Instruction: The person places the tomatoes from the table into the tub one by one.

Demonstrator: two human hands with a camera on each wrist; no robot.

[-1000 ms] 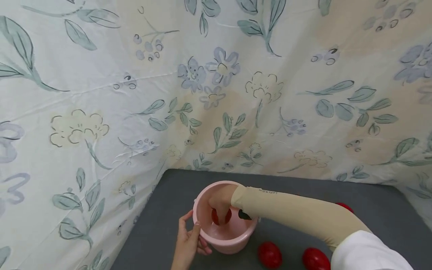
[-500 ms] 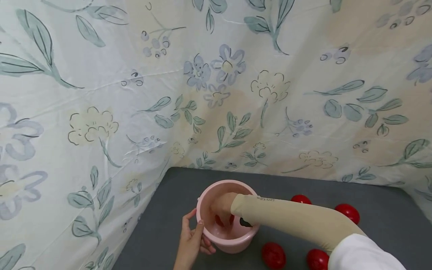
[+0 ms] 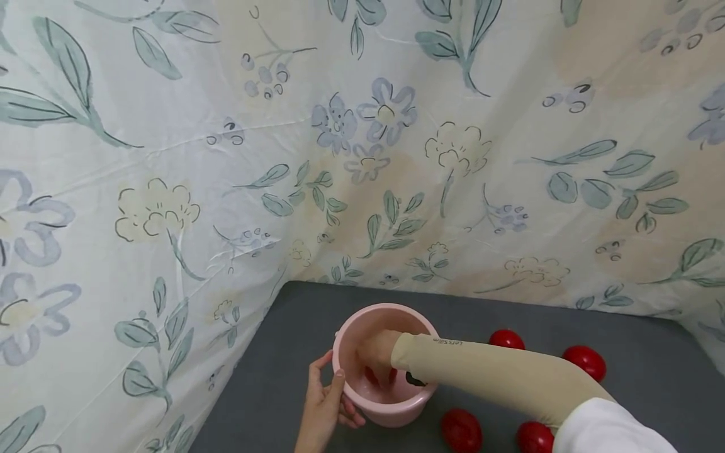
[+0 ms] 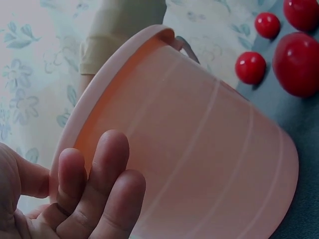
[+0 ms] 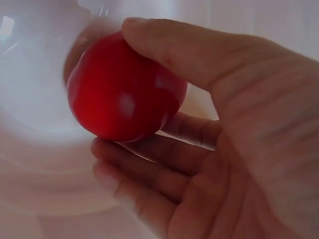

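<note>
A pink bucket (image 3: 391, 413) stands on the dark table in the head view. My left hand (image 3: 324, 406) holds its near left rim, the thumb at the rim and other fingers along the outer wall; those fingers (image 4: 112, 154) lie against the pink side in the left wrist view. Deep inside the bucket, my right hand (image 3: 376, 351) grips a glossy red tomato (image 5: 124, 92). The thumb presses its top and the fingertips support it from beneath, close over the bucket's pale bottom. In the head view the hand covers most of this tomato.
Several more red tomatoes lie on the dark table (image 3: 272, 377) right of the bucket, one of them a tomato (image 3: 461, 430) near its base. Another tomato (image 3: 584, 362) lies farther right. A floral cloth (image 3: 453, 189) hangs behind and at the left.
My right hand has turned slightly and now hides more of the tomato inside the bucket. The head view has shifted a little, showing more tomatoes beyond my right arm. The left hand keeps its hold.
</note>
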